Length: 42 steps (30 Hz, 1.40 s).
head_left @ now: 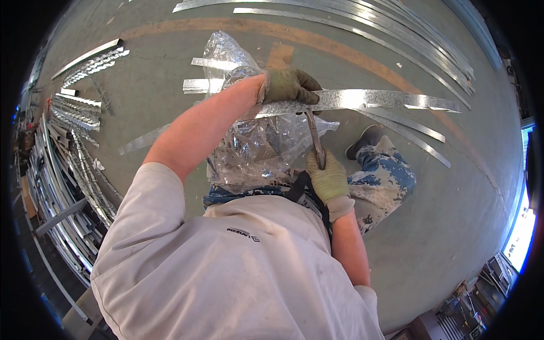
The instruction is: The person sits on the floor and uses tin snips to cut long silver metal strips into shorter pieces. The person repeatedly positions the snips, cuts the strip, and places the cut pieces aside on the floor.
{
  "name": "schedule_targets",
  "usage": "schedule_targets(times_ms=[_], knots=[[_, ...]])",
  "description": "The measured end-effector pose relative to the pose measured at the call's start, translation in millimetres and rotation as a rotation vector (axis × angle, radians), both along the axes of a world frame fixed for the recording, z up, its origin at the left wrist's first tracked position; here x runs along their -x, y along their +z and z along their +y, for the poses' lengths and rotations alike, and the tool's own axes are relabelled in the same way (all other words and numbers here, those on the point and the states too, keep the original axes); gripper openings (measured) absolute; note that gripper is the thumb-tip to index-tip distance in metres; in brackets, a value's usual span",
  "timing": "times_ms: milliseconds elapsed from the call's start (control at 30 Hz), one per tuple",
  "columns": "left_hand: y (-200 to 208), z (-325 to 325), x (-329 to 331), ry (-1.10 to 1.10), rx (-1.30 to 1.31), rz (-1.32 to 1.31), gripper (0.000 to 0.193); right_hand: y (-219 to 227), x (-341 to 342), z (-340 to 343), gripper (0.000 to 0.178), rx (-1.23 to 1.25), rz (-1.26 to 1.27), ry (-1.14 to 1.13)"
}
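My left hand (292,85), in a dark olive work glove, is closed over a long shiny galvanized metal strip (391,98) that runs out to the right. A yellowish glove covers my right hand (328,177), which is wrapped round a slim metal hand tool (315,136), like snips or pliers; its exact kind does not show. The tool's upper end meets the lower edge of the strip just under my left fingers. Crumpled clear plastic film (249,148) lies beneath my left forearm and over my lap, hiding part of the strips under it.
More metal strips (405,129) extend to the right past my shoe (364,140). Long strips (351,28) lie across the far floor. At left are perforated metal pieces (76,110) and a stack of metal profiles (59,198). Tools and boxes (467,309) stand lower right.
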<state>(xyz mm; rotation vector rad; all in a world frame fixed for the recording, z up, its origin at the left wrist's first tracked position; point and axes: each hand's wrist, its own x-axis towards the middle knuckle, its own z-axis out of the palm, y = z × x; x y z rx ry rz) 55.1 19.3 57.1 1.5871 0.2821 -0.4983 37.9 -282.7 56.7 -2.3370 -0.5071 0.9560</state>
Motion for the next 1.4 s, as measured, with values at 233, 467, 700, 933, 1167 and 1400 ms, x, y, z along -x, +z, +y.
schedule_targets(times_ms=[233, 467, 700, 933, 1167, 1400], knots=[[-2, 0, 4, 0.060, 0.045, -0.009, 0.056, 8, -4, 2, 0.043, -0.030, 0.109, -0.034], [9, 1, 2, 0.096, 0.025, 0.046, 0.061, -8, -16, -7, 0.039, -0.148, 0.249, -0.065], [-6, 5, 3, 0.099, 0.077, 0.049, 0.062, -12, -22, -8, 0.037, -0.156, 0.220, -0.031], [4, 4, -1, 0.107, 0.066, 0.061, 0.063, 1, -24, -7, 0.038, -0.178, 0.213, -0.036], [19, -12, -25, -0.097, 0.176, 0.101, 0.048, 5, -20, -8, 0.044, -0.131, 0.154, 0.022], [20, -18, -20, -0.033, 0.255, 0.061, 0.040, 4, -8, -13, 0.051, -0.071, 0.103, 0.035]])
